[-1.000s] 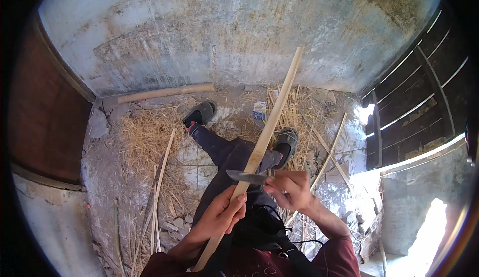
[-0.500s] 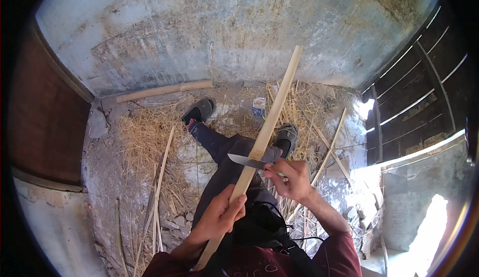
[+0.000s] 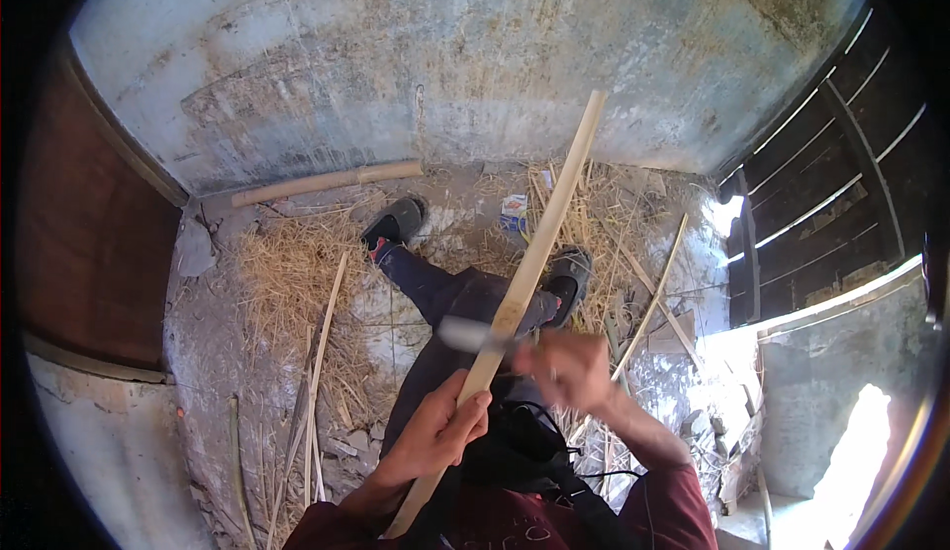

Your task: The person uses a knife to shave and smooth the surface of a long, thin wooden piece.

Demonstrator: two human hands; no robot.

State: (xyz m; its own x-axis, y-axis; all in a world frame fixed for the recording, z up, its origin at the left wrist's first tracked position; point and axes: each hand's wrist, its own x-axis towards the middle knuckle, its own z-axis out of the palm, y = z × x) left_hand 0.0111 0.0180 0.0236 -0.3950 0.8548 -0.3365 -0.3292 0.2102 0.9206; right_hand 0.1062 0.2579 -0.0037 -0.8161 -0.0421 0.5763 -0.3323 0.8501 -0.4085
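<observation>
A long pale bamboo strip [image 3: 556,215] slants across my lap, its far end up toward the wall and its near end by my left forearm. My left hand [image 3: 442,429] is closed round its lower part. In my right hand [image 3: 569,370], smeared by motion, is a knife [image 3: 465,334] with a broad blade. The blade lies across the strip, a little beyond my left hand, and its tip points left. The knife's handle is hidden in my fingers.
Straw-like shavings [image 3: 297,273] litter the floor on both sides of my legs. A thick bamboo pole [image 3: 327,183] lies along the stained wall [image 3: 396,55]. Thin strips [image 3: 322,362] lie at the left, another strip [image 3: 658,288] at the right. A small box [image 3: 514,213] sits near my right shoe.
My right hand has drawn the knife down along the strip toward my left hand, and the blade is now blurred. My left hand keeps its grip in nearly the same place.
</observation>
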